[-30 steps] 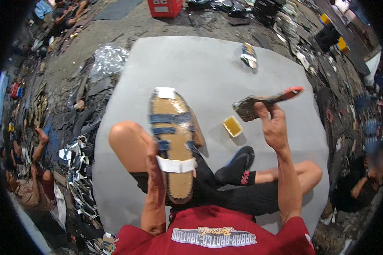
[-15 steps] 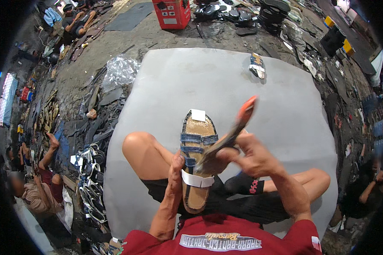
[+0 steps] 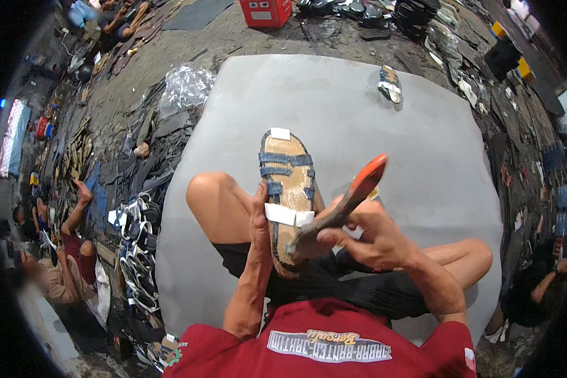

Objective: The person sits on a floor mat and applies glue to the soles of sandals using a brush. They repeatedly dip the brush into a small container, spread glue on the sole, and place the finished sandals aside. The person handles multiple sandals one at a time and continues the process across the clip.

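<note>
My left hand grips the left edge of a sandal sole, thumb up along its side. The sole has a tan, shiny top face, a dark stitched rim and dark blue straps folded in from the edges. A white strap crosses it lower down, and a white tab covers its top end. In my right hand is a worn brush with an orange-tipped handle, held between thumb and fingers. Its dark, frayed end reaches the lower part of the sole, below the white strap.
A grey sheet lies under me, with another sandal piece at its far right. Strapped sandal pieces pile up at left. A red box, clear plastic and scraps lie beyond. Another person sits at far left.
The sandal sole has moved up and slightly left in my left hand. The brush end has passed from the straps to the lower sole, below the white strap.
</note>
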{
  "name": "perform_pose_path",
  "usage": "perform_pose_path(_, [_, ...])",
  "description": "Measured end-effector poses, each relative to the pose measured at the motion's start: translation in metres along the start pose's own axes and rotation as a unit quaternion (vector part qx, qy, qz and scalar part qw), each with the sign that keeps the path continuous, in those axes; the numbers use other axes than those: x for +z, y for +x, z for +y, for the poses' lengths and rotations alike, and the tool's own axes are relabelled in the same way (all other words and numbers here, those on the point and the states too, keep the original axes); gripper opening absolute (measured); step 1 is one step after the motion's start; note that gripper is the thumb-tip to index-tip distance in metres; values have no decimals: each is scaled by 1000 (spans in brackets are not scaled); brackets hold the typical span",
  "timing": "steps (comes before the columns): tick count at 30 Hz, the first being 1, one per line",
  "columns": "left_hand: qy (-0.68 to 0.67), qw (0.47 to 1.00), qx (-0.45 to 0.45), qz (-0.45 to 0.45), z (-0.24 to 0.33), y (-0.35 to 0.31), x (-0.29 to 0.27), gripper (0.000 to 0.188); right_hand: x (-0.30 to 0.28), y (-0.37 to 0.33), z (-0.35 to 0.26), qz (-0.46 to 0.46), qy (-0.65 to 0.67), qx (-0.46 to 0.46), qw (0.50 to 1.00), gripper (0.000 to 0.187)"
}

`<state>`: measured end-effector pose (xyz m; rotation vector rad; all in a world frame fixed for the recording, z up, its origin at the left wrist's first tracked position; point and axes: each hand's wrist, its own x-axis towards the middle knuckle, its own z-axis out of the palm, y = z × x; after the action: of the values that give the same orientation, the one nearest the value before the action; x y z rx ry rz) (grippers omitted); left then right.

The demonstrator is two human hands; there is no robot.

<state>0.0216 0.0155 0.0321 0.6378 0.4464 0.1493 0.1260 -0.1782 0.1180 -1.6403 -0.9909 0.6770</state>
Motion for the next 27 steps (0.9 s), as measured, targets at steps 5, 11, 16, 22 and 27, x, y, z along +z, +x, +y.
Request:
perform_pose_path(5, [49, 998, 17, -25, -5, 4, 1, 64, 11, 28, 11, 131, -97, -106, 981, 18])
perform_pose_path(11, [89, 996, 11, 26, -12, 6, -2, 60, 2, 23, 2, 90, -195, -130, 968, 23])
perform_pose_path(16, [-55, 997, 30, -51, 3, 11, -16, 65, -8, -26, 28, 87, -67, -12, 994, 26])
perform_pose_path(22, [-206, 978, -25, -36, -12, -4, -91, 71, -70, -4, 94, 338, 27, 69, 938, 48])
perform_pose_path(27, [-11, 999, 50, 4, -7, 2, -45, 71, -52, -33, 249, 297, -392, 243, 836, 42])
